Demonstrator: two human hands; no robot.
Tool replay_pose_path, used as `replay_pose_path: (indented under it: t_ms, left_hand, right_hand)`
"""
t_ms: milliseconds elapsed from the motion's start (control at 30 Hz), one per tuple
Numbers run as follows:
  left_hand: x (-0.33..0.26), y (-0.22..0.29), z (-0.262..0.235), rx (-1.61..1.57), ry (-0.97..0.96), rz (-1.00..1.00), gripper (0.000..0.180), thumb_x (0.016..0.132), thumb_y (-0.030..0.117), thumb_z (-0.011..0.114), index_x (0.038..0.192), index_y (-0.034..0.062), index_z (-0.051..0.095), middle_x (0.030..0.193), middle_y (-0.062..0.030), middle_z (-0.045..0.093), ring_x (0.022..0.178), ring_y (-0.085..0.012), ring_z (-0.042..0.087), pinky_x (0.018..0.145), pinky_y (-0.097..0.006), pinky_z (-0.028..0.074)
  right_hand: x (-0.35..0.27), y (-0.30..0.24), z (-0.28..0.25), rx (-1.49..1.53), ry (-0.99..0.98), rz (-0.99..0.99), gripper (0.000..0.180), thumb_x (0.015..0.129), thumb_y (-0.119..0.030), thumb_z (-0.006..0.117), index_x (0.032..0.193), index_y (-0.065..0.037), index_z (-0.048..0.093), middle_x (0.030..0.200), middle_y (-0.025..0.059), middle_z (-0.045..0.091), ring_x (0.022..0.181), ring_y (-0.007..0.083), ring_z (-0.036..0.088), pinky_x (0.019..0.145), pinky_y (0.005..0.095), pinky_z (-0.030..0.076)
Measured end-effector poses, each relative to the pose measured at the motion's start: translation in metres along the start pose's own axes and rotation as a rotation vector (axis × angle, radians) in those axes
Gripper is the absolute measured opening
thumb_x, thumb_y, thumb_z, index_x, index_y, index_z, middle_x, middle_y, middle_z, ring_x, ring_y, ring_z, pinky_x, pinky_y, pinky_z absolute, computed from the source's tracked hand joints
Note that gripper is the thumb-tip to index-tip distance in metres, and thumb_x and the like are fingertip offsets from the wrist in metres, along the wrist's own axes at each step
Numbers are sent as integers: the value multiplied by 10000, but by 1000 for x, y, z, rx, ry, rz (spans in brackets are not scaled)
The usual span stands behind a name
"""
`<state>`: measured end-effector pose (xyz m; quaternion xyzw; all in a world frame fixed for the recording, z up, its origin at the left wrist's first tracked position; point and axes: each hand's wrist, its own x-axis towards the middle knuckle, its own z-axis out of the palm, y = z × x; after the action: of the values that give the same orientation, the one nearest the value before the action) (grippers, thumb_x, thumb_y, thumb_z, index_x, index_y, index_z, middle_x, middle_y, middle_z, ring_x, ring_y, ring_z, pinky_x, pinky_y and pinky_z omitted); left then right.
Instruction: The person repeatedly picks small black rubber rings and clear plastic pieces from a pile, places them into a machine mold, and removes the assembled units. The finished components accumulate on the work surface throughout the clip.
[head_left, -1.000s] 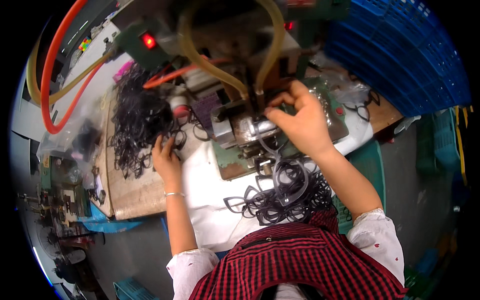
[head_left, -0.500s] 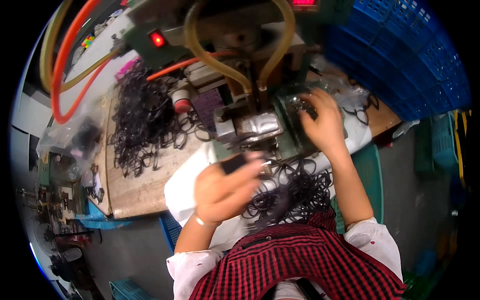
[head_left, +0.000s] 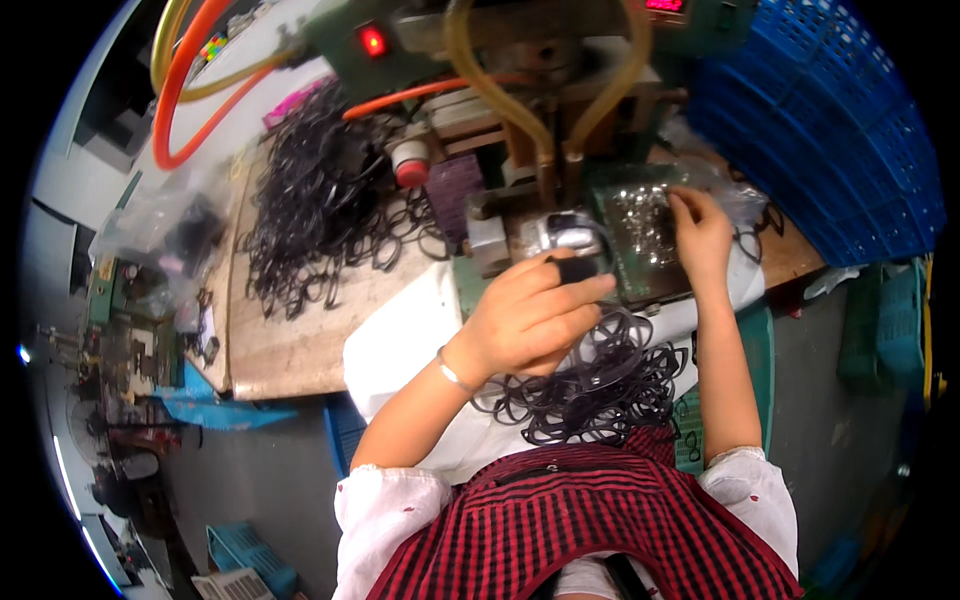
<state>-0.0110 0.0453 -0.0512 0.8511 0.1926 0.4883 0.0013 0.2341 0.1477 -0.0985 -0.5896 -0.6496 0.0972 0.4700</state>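
Observation:
My left hand (head_left: 530, 318) is in front of the machine's metal fixture (head_left: 568, 230), fingers curled together, with a black wrap on one finger. A thin dark curve shows by its fingertips; what it grips is not clear. My right hand (head_left: 706, 238) is at the right edge of a green tray (head_left: 628, 275) of small shiny metal parts (head_left: 645, 225). Its thumb and forefinger are pinched, and anything between them is too small to make out. Below my left hand lies a heap of black glasses-frame-like loops (head_left: 600, 392) on white cloth.
A larger pile of black loops (head_left: 315, 200) covers the wooden table (head_left: 300, 350) at left. Yellowish hoses (head_left: 500, 100) and an orange hose (head_left: 165, 125) hang around the machine. A red-capped container (head_left: 410, 165) stands behind. Blue crates (head_left: 820, 130) rise at right.
My left hand has moved right and up, closer to the fixture. My right hand has gone from spread fingers over the tray to a pinch at its right edge. The whole view has shifted.

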Motion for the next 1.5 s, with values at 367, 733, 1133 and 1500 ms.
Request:
replay_pose_path:
  t_ms: [367,733,1133,1500]
  left_hand:
    - [-13,22,4,173,79,-97,184,708,30,660,891,26,639,1158,-140,660,843,-280,654,877,-428,528]
    - [-35,-100,-52,504,430,-1222,349,816,186,729,1101,22,613,1039,-134,623,962,-279,587,846,-365,458]
    - [-148,-47,-91,716,353,-1159,166,832,6,611,988,36,659,1021,-96,642,948,-273,590,852,-355,471]
    - [-165,-98,-92,1017,-157,-956,320,816,89,626,1134,77,669,1016,-126,659,918,-338,592,831,-393,485]
  right_hand:
    - [-16,1,-10,135,-72,-3,149,861,-79,653,983,-5,698,943,92,699,864,155,638,802,263,484]
    - [-24,-35,-4,358,-191,35,144,848,-46,665,980,4,689,894,51,692,830,111,617,793,237,477]
    - [-71,0,-69,273,-144,170,126,826,1,671,949,25,682,946,68,671,888,129,607,827,250,464]
    - [-11,-125,3,833,-396,25,370,753,-1,676,1101,30,555,899,61,656,816,112,611,773,256,478]
